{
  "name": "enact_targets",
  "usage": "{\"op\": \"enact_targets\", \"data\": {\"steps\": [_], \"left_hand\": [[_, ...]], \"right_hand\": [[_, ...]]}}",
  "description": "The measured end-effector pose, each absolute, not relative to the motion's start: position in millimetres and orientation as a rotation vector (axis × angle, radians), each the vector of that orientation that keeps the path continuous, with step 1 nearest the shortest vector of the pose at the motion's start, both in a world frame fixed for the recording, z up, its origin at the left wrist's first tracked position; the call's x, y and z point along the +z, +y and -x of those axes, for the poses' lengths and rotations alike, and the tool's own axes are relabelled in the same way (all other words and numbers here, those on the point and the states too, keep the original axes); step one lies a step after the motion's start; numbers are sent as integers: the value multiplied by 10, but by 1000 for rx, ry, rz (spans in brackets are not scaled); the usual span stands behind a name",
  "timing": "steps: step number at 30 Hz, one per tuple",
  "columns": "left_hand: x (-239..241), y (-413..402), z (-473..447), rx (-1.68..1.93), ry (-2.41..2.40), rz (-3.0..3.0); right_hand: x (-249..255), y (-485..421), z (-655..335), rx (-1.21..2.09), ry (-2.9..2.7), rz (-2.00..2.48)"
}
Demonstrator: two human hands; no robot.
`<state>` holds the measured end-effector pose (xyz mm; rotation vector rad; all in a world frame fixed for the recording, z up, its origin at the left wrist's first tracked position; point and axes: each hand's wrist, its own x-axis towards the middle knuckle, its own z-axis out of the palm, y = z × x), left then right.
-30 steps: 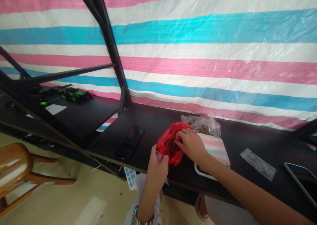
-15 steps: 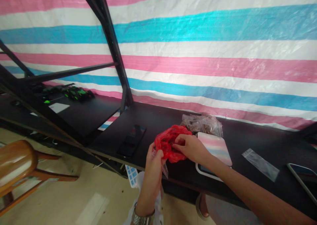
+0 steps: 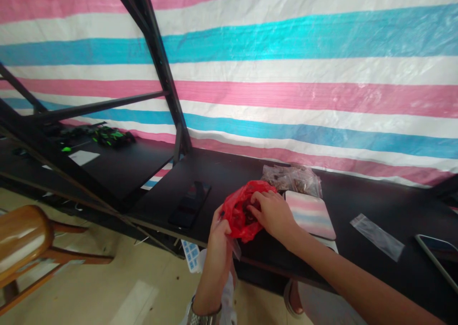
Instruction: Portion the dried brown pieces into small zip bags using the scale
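My left hand (image 3: 219,236) grips the near left edge of a crumpled red plastic bag (image 3: 246,232), thumb on top. A small clear plastic bag (image 3: 235,248) pokes out below that hand. The red bag's mouth faces up, with dark bits inside too blurred to name. My right hand (image 3: 274,214) reaches over its right rim, fingers bent down into the opening; what they pinch is hidden. Right beside it lies a flat scale (image 3: 310,213) with a shiny, stripe-reflecting top, partly covered by my forearm. Behind are several filled clear zip bags (image 3: 293,179) in a pile.
An empty-looking zip bag (image 3: 377,236) and a phone (image 3: 440,258) lie at the right of the black table (image 3: 222,167). A dark phone-like slab (image 3: 189,204) lies at left. A black frame post (image 3: 161,67) rises behind; a wooden stool (image 3: 25,239) stands lower left.
My right hand has turned and pushed slightly farther into the red bag, its fingers curling more. The bag's mouth has tilted and opened a little toward me; my left hand keeps its hold.
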<state>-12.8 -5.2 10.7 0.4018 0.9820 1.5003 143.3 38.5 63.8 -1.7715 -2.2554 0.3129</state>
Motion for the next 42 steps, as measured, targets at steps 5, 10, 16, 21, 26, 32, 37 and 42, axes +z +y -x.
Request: {"op": "enact_targets", "data": {"steps": [5, 10, 16, 21, 26, 32, 37, 42], "left_hand": [[166, -61, 142, 1526, 962, -399], [183, -39, 138, 1542, 895, -381], [227, -59, 108, 1576, 898, -378], [228, -49, 109, 1586, 857, -368], [196, -53, 132, 1557, 856, -401], [195, -166, 5, 1478, 899, -390], [277, -201, -169, 1498, 920, -268], [375, -179, -149, 1518, 911, -199]], "right_hand": [[630, 382, -1492, 237, -2257, 1792], [633, 402, -1582, 272, -2285, 1782], [627, 383, -1644, 340, -2300, 1778], [601, 354, -1653, 421, -2284, 1757], [607, 360, -1667, 353, -2284, 1747], [566, 368, -1728, 375, -2276, 1741], [563, 348, -1763, 407, -2279, 1710], [599, 323, -1734, 559, -2178, 1699]]}}
